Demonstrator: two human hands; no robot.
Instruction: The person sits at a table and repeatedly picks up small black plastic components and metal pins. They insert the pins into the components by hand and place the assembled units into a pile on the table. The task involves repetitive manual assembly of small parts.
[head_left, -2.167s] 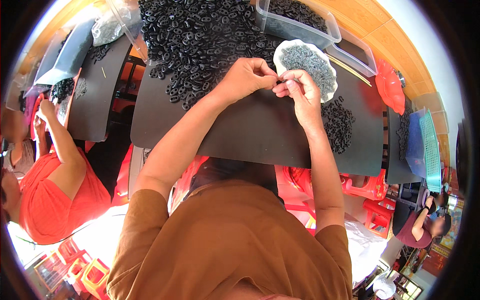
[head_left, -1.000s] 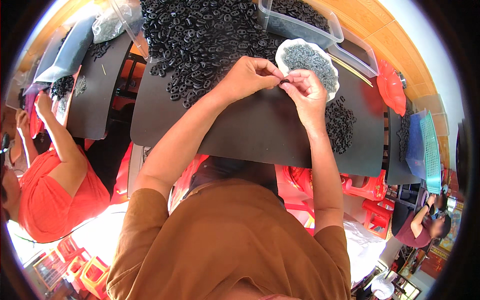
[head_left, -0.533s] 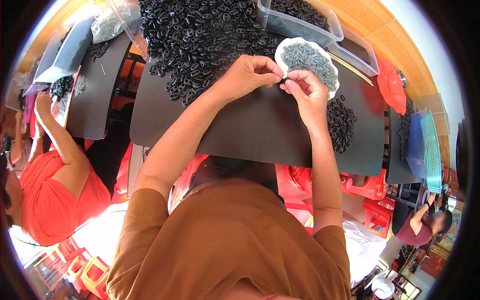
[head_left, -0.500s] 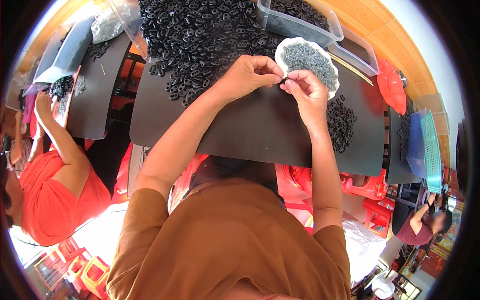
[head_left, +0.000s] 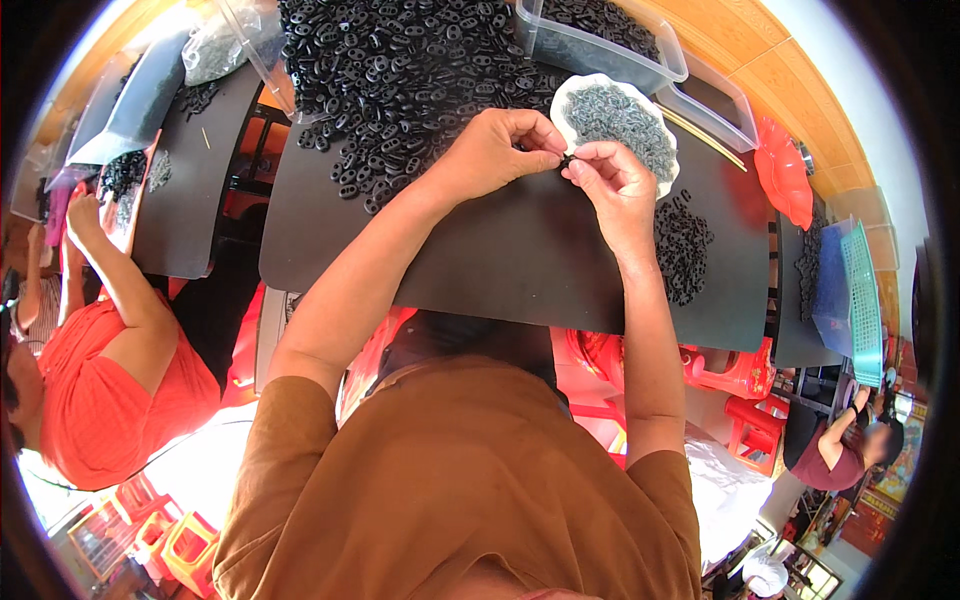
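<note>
My left hand [head_left: 507, 150] and my right hand [head_left: 614, 183] meet fingertip to fingertip above the dark table, both closed on one small black piece [head_left: 567, 161]. The fingers cover most of it. Just beyond my right hand sits a white scalloped dish [head_left: 556, 110] full of small clear grey pieces [head_left: 622, 128]. A wide heap of black oval pieces with two holes [head_left: 400, 90] spreads beyond my left hand. To the right of my right wrist lies a smaller pile of little black parts [head_left: 683, 250].
A clear plastic bin [head_left: 590, 62] with black pieces stands at the far side, a red scalloped dish [head_left: 783, 172] at the right. Beyond the right edge is a turquoise basket [head_left: 862, 300]. A person in red [head_left: 130, 380] works at the left table; another person [head_left: 840, 445] is at far right.
My hands stay almost in place, with slight shifts of the fingers around the small black piece. At left, the co-worker's hand has moved slightly.
</note>
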